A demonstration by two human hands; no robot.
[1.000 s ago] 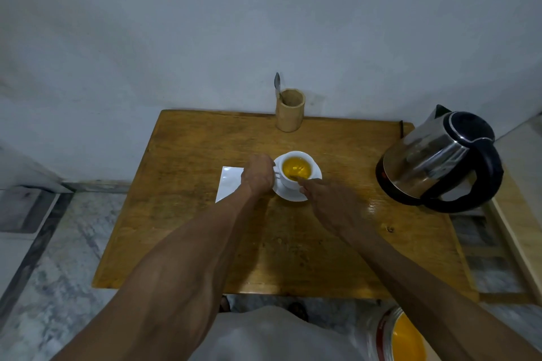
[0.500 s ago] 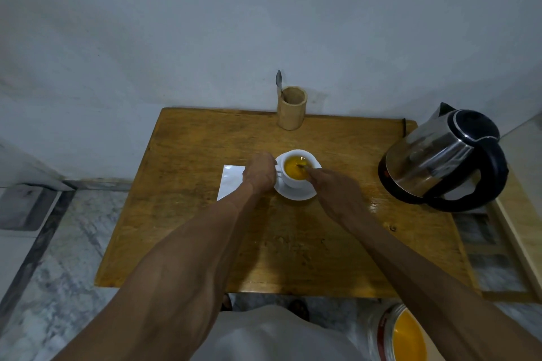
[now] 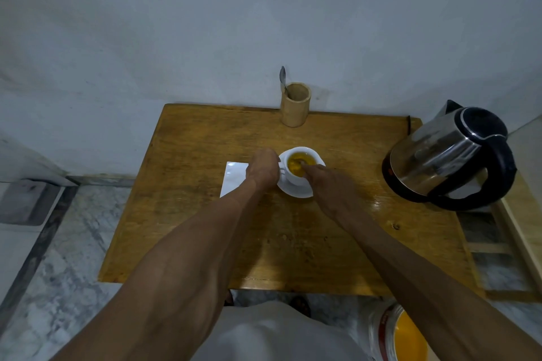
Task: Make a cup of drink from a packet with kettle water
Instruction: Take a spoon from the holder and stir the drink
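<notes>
Right now I am stirring, I judge, so the job is to get the powder dissolved without slopping any over. My left hand (image 3: pixel 264 168) is curled shut around the cup's handle side, steadying the white cup (image 3: pixel 302 164) where it sits on its saucer (image 3: pixel 296 189) in the middle of the wooden table (image 3: pixel 205 214). My right hand (image 3: pixel 328 187) reaches over the rim from the near side, fingers pinched together on something thin that dips into the yellow drink (image 3: pixel 297 163); I take it for a small spoon, though it is too small and blurred to be sure.

To do this well I should keep the strokes small and circular, staying inside the cup wall and scraping the bottom lightly, since any undissolved grains would settle there. The liquid stands fairly high, so a fast or wide sweep could spill it onto the saucer. The left hand ought to press the cup down gently, not tilt it.

The white packet (image 3: pixel 234 177) lies flat just left of my left wrist, seemingly emptied. The steel kettle (image 3: pixel 448 155) stands well to the right, clear of my elbow. At the far edge a wooden holder (image 3: pixel 295 105) keeps another spoon (image 3: pixel 283 78) upright.
</notes>
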